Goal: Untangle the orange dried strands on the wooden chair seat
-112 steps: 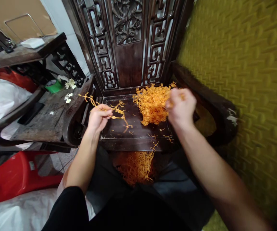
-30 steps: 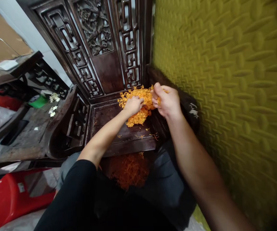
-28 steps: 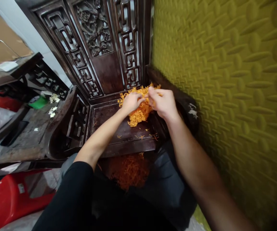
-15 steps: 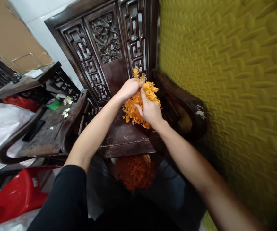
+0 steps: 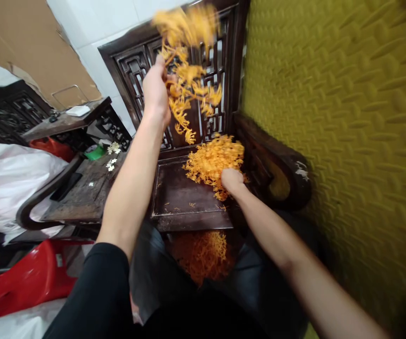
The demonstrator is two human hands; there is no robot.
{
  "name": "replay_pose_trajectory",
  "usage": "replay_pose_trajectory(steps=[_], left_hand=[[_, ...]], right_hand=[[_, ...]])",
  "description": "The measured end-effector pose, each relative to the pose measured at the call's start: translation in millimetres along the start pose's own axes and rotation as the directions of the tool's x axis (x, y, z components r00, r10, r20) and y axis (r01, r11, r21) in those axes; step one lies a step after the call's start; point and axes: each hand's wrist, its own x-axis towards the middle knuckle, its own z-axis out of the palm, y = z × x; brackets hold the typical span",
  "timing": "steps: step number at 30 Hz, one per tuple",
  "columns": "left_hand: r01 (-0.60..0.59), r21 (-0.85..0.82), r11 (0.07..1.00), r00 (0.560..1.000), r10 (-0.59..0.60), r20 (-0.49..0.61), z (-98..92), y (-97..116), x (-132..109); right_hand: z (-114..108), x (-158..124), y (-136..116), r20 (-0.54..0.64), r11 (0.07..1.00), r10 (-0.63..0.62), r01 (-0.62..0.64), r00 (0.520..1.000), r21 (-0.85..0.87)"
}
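Note:
My left hand (image 5: 156, 92) is raised in front of the chair back, closed on a clump of orange branching sprigs (image 5: 190, 77). The clump hangs loose in strands and its top is smeared by motion. Lower down, a heap of the same orange sprigs (image 5: 213, 160) lies on the dark wooden chair seat (image 5: 178, 193). At the heap's front right edge, my right hand (image 5: 233, 180) is closed on some of it, its fingertips hidden. More orange sprigs (image 5: 206, 254) show below the seat's front edge, between my legs.
A yellow embossed wall panel (image 5: 330, 94) runs along the right, past the chair's curved armrest (image 5: 298, 174). To the left are another wooden seat (image 5: 75, 207) with small white pieces (image 5: 111, 164) and green tape (image 5: 95, 151), white bags (image 5: 8, 183) and a red plastic stool (image 5: 29, 278).
My left hand has lifted up and left, pulling a clump off the heap. My right hand has moved slightly down and right, staying at the heap. The view has shifted a little.

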Motion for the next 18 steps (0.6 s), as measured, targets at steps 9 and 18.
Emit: replay_pose_trajectory(steps=[9,18], left_hand=[[0.238,0.305,0.922,0.947,-0.290,0.137,-99.1,-28,-78],[0.545,0.086,0.834,0.832,-0.525,-0.179,-158.0,-118,-157]], right_hand=[[-58,1,24,-0.670,0.924,-0.013,0.266,0.742,0.276],[-13,-15,-4,-0.226,0.558,0.018,0.178,0.974,0.811]])
